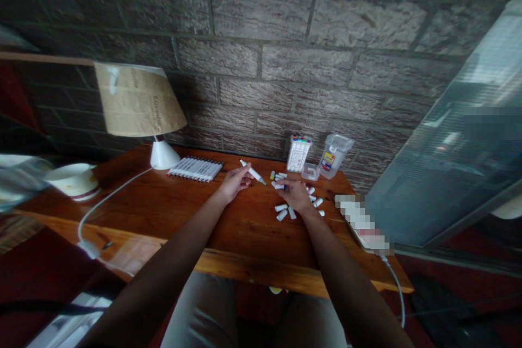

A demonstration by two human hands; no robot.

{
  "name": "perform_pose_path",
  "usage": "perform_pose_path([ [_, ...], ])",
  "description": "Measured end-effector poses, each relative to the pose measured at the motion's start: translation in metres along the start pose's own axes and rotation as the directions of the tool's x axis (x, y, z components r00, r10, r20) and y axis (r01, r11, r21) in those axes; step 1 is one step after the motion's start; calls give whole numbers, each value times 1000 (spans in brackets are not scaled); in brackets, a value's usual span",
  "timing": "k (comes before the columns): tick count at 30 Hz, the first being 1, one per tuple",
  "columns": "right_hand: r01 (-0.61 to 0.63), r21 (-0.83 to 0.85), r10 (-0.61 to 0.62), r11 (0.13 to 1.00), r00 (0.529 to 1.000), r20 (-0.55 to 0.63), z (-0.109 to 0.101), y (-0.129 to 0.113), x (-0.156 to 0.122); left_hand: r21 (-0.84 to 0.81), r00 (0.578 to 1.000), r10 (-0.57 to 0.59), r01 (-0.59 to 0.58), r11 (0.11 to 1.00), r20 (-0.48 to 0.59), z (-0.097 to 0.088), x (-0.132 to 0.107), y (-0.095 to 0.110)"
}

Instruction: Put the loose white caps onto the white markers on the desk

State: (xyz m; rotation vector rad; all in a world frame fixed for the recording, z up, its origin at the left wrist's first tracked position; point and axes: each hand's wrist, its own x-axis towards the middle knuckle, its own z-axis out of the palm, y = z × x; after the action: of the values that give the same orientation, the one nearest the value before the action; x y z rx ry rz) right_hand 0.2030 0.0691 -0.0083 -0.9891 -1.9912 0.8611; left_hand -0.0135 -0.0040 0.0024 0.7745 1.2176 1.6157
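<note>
My left hand (235, 184) pinches a white marker (254, 173), its uncapped grey tip pointing right and down. Across from that tip, my right hand (297, 194) has its fingers closed on a small white marker cap (278, 185) with a dark blue end. A short gap separates cap and marker. Several loose white caps (281, 215) lie scattered under and around my right hand, some partly hidden by it. To the left, a row of white markers (196, 168) lies side by side on the wooden table (253, 228).
Behind my right hand stand a clear case of markers (299, 154), a small clear lid (310, 173) and a clear plastic container (335, 156). A lamp (141, 100) and a paper cup (75, 180) are at left. A blurred-out white device (361, 223) with a cable sits at right.
</note>
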Motion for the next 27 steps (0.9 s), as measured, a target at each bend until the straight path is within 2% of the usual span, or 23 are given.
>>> perform_pose_path([
  [4, 38, -58, -38, 998, 999, -4, 1, 5, 1, 15, 999, -7, 8, 1000, -31, -2, 2, -3],
  [8, -50, -59, 42, 997, 991, -131, -8, 1, 2, 13, 1000, -14, 15, 1000, -27, -1, 2, -2],
  [12, -226, 12, 217, 974, 918, -332, -24, 2, 5, 25, 1000, -5, 5, 1000, -16, 0, 1, -1],
  [15, -294, 27, 277, 956, 861, -426, -35, 9, 8, 25, 1000, -4, 4, 1000, -13, -1, 2, -2],
  [17, -306, -11, 270, 952, 857, -439, -39, 14, 7, 25, 1000, -8, 9, 1000, -17, -1, 2, -2],
  [22, -318, -173, 228, 932, 888, -400, -46, 16, 5, 23, 999, -27, 28, 999, -34, 0, 3, -1],
  [27, -361, -289, 218, 887, 878, -427, -53, 18, 5, -20, 998, -53, 52, 998, -42, 0, 3, 0],
])
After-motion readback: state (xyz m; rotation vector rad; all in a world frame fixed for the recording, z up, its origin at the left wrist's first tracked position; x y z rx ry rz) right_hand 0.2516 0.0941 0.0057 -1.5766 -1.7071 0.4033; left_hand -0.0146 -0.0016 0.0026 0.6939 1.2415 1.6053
